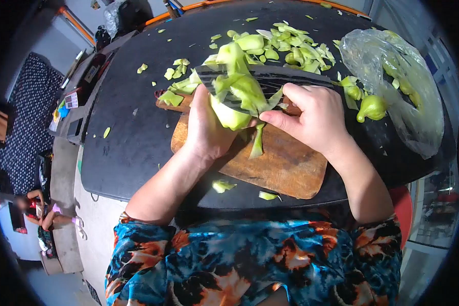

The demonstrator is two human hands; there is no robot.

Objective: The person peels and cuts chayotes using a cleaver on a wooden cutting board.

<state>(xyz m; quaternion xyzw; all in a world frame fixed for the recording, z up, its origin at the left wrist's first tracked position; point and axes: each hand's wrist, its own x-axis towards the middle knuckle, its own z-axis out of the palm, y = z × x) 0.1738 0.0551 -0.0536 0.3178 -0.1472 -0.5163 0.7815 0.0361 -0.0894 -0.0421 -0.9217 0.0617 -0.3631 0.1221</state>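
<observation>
My left hand (pixel 205 127) is wrapped round a pale green peeled vegetable (pixel 228 115) above the wooden cutting board (pixel 275 163). In my right hand (pixel 311 115) are pinched fingers at the edge of a wide dark blade (pixel 270 76), which lies across the vegetable. Green peel (pixel 245 92) sits on the blade, and a strip of peel (pixel 257 143) hangs over the board. What exactly my right fingertips grip, blade or peel, is hard to make out. A brown wooden handle (pixel 173 103) shows left of my left hand.
Cut green pieces (pixel 301 48) are heaped at the back of the black table (pixel 122 148). On the right, a clear plastic bag (pixel 418 97) holds green vegetables, with a whole one (pixel 372 108) beside it. Another person (pixel 41 209) is at the far left.
</observation>
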